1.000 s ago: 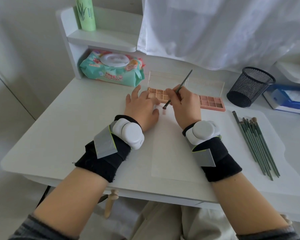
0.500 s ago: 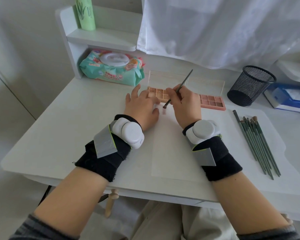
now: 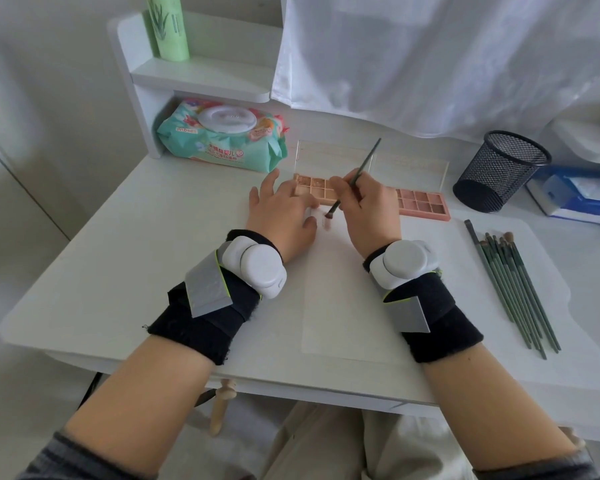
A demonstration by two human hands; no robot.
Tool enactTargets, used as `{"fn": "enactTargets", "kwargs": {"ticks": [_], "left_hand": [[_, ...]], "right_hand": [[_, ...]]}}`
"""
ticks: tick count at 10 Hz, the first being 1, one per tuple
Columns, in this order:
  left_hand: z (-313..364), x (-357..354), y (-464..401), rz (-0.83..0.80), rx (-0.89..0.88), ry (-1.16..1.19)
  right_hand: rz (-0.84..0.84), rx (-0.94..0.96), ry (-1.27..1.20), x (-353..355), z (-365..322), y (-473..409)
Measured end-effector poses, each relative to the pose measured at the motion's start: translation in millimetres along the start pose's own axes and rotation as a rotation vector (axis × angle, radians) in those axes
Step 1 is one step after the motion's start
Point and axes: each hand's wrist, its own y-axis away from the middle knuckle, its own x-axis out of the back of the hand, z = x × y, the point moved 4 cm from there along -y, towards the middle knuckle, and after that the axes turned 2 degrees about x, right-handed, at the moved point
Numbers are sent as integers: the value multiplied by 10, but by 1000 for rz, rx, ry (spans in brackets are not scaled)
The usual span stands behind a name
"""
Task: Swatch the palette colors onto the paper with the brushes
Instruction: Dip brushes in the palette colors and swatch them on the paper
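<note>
A white sheet of paper (image 3: 340,306) lies on the desk in front of me. My right hand (image 3: 369,209) pinches a thin dark brush (image 3: 357,174), whose tip touches the paper's top edge over a faint pink swatch (image 3: 327,224). My left hand (image 3: 281,216) rests flat on the paper's top left corner with fingers spread. Behind my hands lies a peach palette (image 3: 314,188) with its clear lid up, and a pink palette (image 3: 421,201) sits to its right. Several green-handled brushes (image 3: 513,289) lie in a row at the right.
A black mesh cup (image 3: 499,169) stands at the back right beside a blue tissue box (image 3: 579,199). A wet-wipe pack (image 3: 222,136) sits under a white shelf (image 3: 201,77) holding a green bottle (image 3: 168,27). A white curtain (image 3: 430,57) hangs behind.
The brush tip has moved slightly down onto the paper over the pink mark. My left hand has stayed in place.
</note>
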Motion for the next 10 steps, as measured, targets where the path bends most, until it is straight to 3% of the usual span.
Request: {"fn": "enactTargets", "kwargs": {"ticks": [10], "left_hand": [[1,18,17,1,-2,8]], "right_hand": [[0,-13,16,29,-35,29]]}}
